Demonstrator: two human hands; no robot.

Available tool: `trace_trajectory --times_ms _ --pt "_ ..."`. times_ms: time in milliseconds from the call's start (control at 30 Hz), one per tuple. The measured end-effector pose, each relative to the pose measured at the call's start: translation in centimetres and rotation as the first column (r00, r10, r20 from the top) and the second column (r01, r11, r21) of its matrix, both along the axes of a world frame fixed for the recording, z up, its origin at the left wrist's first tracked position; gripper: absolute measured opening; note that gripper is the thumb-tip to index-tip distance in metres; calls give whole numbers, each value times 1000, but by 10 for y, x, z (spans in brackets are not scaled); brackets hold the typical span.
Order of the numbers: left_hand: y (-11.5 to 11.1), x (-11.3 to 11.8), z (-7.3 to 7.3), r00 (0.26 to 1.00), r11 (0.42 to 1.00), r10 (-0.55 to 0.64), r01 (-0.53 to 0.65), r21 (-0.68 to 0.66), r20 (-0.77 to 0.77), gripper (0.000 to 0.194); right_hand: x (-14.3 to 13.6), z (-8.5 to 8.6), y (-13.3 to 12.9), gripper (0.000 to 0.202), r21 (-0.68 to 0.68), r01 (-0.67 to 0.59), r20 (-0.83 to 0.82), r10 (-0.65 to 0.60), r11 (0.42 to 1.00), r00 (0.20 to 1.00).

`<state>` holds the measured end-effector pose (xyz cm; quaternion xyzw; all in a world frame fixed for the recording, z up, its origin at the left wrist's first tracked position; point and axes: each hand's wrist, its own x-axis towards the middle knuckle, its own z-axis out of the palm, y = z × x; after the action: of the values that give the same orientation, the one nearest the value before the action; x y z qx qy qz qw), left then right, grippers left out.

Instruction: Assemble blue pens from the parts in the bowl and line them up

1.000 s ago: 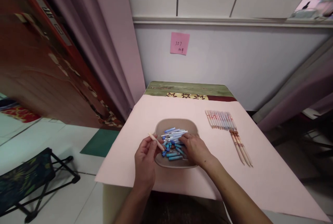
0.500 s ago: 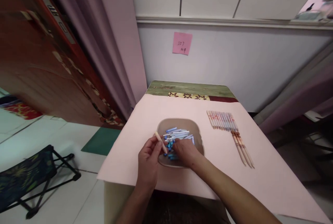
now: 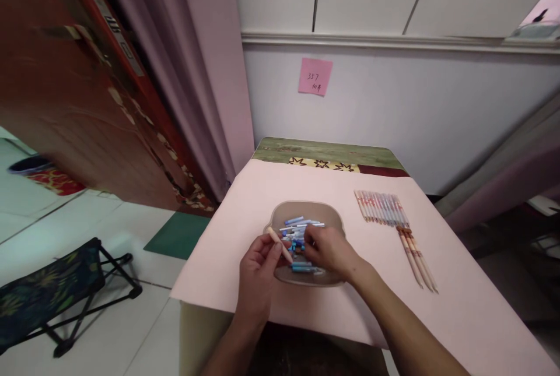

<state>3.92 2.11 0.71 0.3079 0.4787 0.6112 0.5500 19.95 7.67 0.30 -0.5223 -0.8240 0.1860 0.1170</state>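
Between the thumb and fingers of my left hand is a pale cream pen barrel, tilted over the left rim of a taupe tray. Inside the tray lie several blue and white pen parts. My right hand reaches over the tray's right side, fingers bent and pressed together among the parts; what they hold, if anything, is hidden. Right of the tray, several slim patterned pens lie side by side in a row. Below them are several cream pens with brown tops.
A pink cloth covers the table, whose green far edge meets the wall. A pink note is on the wall. A folding stool stands on the floor at left, near a red door.
My right hand has shifted slightly right within the tray, uncovering more blue parts near its lower edge. My left hand still holds the cream barrel. The whole view has shifted a little.
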Motion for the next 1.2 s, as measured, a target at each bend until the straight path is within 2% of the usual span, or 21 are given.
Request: trace_trajectory --times_ms 33,67,133,167,200,267,333,433,567,767,833,900,1000,1100,1200 --pt "0 1 1 999 1000 -3 4 -6 41 25 7 -2 -2 11 -45 48 -191 -56 998 980" --pt "0 1 3 996 1000 -12 14 -13 89 24 13 -4 -6 11 -117 70 -388 -111 991 915" --pt "0 4 4 986 999 -44 47 -10 161 22 20 -9 -13 22 -261 41 -683 -215 964 699" --pt "0 5 5 986 998 -62 63 2 157 20 21 -10 -16 30 -316 22 -767 -269 949 583" --pt "-1 7 5 990 997 -75 73 21 120 19 22 -9 -19 35 -355 16 -816 -319 935 483" --pt "-3 10 6 997 994 -81 81 66 -10 19 20 -3 -24 36 -401 44 -855 -390 915 342" --pt "-6 12 7 985 991 -74 91 101 -153 24 17 7 -27 31 -416 81 -874 -422 906 240" --pt "-9 13 9 939 987 -38 90 137 -342 27 10 21 -31 30 -410 85 -898 -418 908 137" --pt "-10 12 10 877 979 9 89 182 -481 22 8 26 -35 28 -402 95 -908 -410 911 92" --pt "-4 1 16 931 985 108 -53 164 -348 23 32 24 -31 26 -340 308 -923 -378 888 70" --pt "-3 1 17 942 987 111 -66 149 -317 23 38 24 -30 26 -326 349 -927 -369 878 62" --pt "-3 4 17 963 992 71 -41 120 -260 23 40 23 -29 27 -326 359 -927 -371 875 63" --pt "-4 13 12 996 999 -30 33 37 -80 25 36 21 -29 32 -340 347 -918 -389 874 78" --pt "-6 20 9 989 992 -115 119 -41 96 28 31 19 -29 30 -352 334 -911 -402 874 93" --pt "-7 23 9 978 983 -148 162 -83 146 27 27 18 -30 26 -334 329 -911 -393 883 128"
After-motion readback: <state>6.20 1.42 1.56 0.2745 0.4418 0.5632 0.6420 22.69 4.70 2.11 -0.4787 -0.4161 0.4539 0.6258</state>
